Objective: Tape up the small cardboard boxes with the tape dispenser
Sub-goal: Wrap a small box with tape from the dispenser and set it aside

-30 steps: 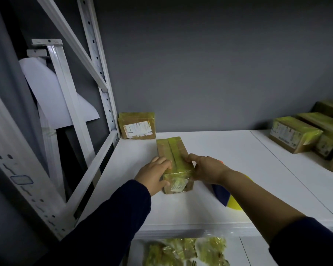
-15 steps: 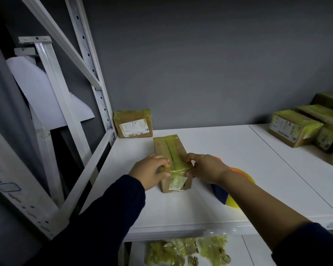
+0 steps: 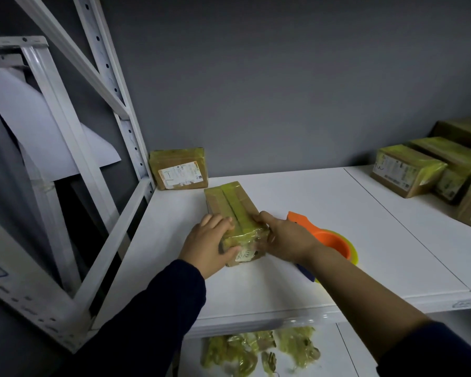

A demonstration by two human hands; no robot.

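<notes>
– On the near-left part of the white shelf (image 3: 324, 197), what is the state of the workpiece?

– One small cardboard box (image 3: 234, 208) lies flat there, long axis pointing away, with yellow-green tape strips along its top. The left hand (image 3: 210, 246) grips its near-left corner, fingers (image 3: 218, 220) curled over the top edge and thumb on the near end face. The right hand (image 3: 286, 238) clasps the near-right side, thumb on top. The tape dispenser (image 3: 329, 239), orange with a yellow roll, lies on the shelf just right of the box. Neither hand holds it.

– What faults are likely from here?

– Three.
1. The tape at the near end looks crinkled. Pressing it down unevenly may trap wrinkles or stick it to the fingers.
2. The right forearm passes over the dispenser. A careless withdrawal could knock it toward the near edge.
3. The shelf appears smooth. One-sided pressure may slide the box.

– What cannot be verified?

– The right hand's fingers are behind the box, so their position is unknown. The right wrist covers part of the dispenser, and its blade cannot be made out. The label (image 3: 245, 254) on the near end is too small to read. The row of taped boxes (image 3: 408, 170) at far right is cut off by the frame. One taped box (image 3: 178, 170) leans at the far-left wall. Crumpled tape scraps (image 3: 259, 349) lie on the lower level.
</notes>
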